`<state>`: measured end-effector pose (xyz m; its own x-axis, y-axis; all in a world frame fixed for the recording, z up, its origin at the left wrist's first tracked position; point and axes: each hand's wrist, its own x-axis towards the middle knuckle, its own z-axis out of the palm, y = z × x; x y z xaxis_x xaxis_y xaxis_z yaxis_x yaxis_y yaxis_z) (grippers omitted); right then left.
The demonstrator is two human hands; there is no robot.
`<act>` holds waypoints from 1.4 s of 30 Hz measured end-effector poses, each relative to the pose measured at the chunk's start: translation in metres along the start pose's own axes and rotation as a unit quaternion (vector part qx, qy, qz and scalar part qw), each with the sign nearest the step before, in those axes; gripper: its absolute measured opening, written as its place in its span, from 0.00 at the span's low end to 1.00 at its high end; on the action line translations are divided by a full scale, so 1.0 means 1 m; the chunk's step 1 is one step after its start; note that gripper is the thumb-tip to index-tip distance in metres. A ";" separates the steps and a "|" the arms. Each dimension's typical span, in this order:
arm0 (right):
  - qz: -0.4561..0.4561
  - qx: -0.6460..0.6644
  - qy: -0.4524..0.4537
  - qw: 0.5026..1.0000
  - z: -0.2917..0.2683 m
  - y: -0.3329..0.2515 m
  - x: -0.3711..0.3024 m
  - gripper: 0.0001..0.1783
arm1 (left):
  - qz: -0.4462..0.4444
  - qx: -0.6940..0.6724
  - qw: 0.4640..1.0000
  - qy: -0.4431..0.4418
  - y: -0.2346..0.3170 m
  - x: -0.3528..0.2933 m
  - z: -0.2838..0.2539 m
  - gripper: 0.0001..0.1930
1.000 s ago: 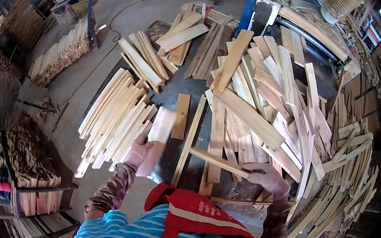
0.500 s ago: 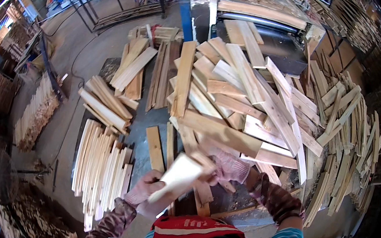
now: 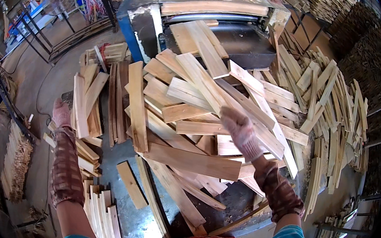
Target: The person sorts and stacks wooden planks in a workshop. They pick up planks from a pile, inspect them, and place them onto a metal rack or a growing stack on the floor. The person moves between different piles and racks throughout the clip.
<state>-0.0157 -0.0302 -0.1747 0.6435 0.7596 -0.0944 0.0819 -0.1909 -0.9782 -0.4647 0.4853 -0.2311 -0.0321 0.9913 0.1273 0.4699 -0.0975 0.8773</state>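
Observation:
My left hand (image 3: 61, 114), in a pale glove, is at the far left beside a light board (image 3: 80, 107) that leans on a small stack. Its fingers stretch upward and look open, with no grip on the board visible. My right hand (image 3: 239, 132), also gloved, lies over the loose pile, above a long pale board (image 3: 204, 85). Its fingers reach forward and appear extended; whether they touch that board I cannot tell. Below it, a wide brown board (image 3: 189, 161) lies across the front of the pile.
Behind the pile stands a planer-like machine (image 3: 139, 30) with boards on its dark bed. Neat upright strips (image 3: 98, 213) stand at the near left. More sticks are heaped to the right (image 3: 332, 104). A short board (image 3: 132, 184) lies on the metal tabletop (image 3: 142, 226).
My hands have parted: the board held between them has left them, and a light board now leans on the left stack. My right hand has moved over the pile; the view has shifted.

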 end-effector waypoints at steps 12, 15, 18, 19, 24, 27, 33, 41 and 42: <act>-0.110 -0.521 0.127 0.836 0.029 -0.034 0.166 0.35 | 0.067 -0.236 0.907 -0.343 0.098 -0.272 0.104 0.10; -0.103 -0.536 0.212 0.811 0.041 -0.015 0.167 0.35 | 0.052 -0.245 0.893 -0.374 0.103 -0.290 0.101 0.12; -0.103 -0.564 0.177 0.800 0.040 -0.015 0.163 0.32 | 0.021 -0.279 0.881 -0.382 0.103 -0.303 0.103 0.14; -0.101 -0.580 0.154 0.793 0.039 -0.018 0.162 0.30 | 0.007 -0.291 0.878 -0.379 0.103 -0.308 0.104 0.15; -0.146 -0.651 0.013 0.745 0.025 -0.018 0.157 0.19 | -0.010 -0.300 0.862 -0.409 0.144 -0.354 0.102 0.16; -0.183 -0.602 0.025 0.777 0.017 -0.029 0.140 0.14 | -0.018 -0.325 0.842 -0.431 0.154 -0.370 0.099 0.17; -0.251 -0.623 0.121 0.731 -0.020 -0.025 0.086 0.08 | -0.055 -0.315 0.819 -0.477 0.162 -0.391 0.105 0.20; -0.363 -0.426 0.036 0.828 0.031 0.012 -0.103 0.17 | -0.264 -0.427 0.738 -0.452 0.174 -0.450 0.183 0.27; -0.334 -0.418 0.069 0.842 0.025 0.011 -0.100 0.18 | -0.265 -0.417 0.746 -0.446 0.166 -0.445 0.179 0.28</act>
<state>-0.0986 -0.0925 -0.1807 0.3190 0.8028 0.5037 0.9304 -0.1642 -0.3277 -0.2140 0.0433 -0.2250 0.7562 0.5378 -0.3727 -0.1244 0.6773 0.7251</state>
